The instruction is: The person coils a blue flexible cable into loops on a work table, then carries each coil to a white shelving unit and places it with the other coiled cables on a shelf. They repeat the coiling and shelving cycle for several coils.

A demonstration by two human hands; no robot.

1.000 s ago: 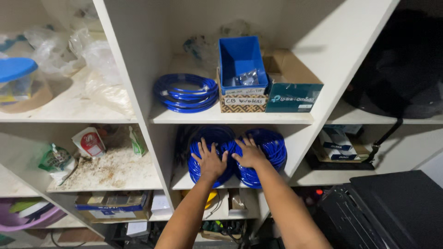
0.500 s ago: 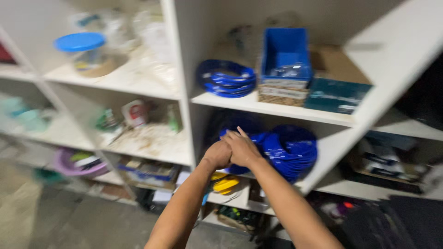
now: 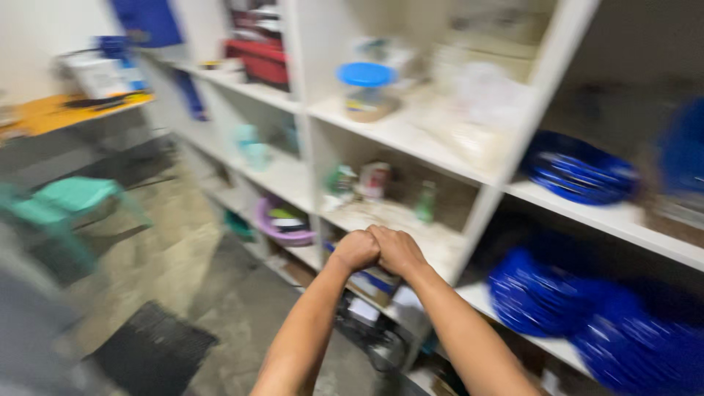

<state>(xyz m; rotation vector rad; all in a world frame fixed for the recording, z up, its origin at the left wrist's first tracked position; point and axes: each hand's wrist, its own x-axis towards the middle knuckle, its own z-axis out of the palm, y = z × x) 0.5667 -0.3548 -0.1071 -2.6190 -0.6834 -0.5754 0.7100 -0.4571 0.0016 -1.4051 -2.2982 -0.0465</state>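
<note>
Two hands were pressed together in front of the white shelf unit (image 3: pixel 469 220), knuckle to knuckle: left hand (image 3: pixel 357 249) and right hand (image 3: pixel 398 249). Fingers of both were clenched into loose fists; nothing visible inside either, though motion blur hid the detail. Both forearms reached up from the bottom edge of view.

Nearest things, all on the shelves and none touched:
- Blue coiled cable pile (image 3: pixel 543 297) sat on the lower shelf right of the upright, near the right hand but apart from it.
- Second blue coil (image 3: pixel 579 169) lay on the shelf above, near that shelf's front edge.
- Clear tub with a blue lid (image 3: pixel 367 89) stood on the upper shelf left of the upright, close to the front edge.
- Small bottles and a can (image 3: pixel 374 180) stood on the dusty middle shelf, just behind the hands.
- Purple basin (image 3: pixel 282 224) sat on a low shelf, left of the hands.

Green plastic stool (image 3: pixel 70 198) stood on the concrete floor at far left, well apart. Black mat (image 3: pixel 150 352) lay on the floor below.
</note>
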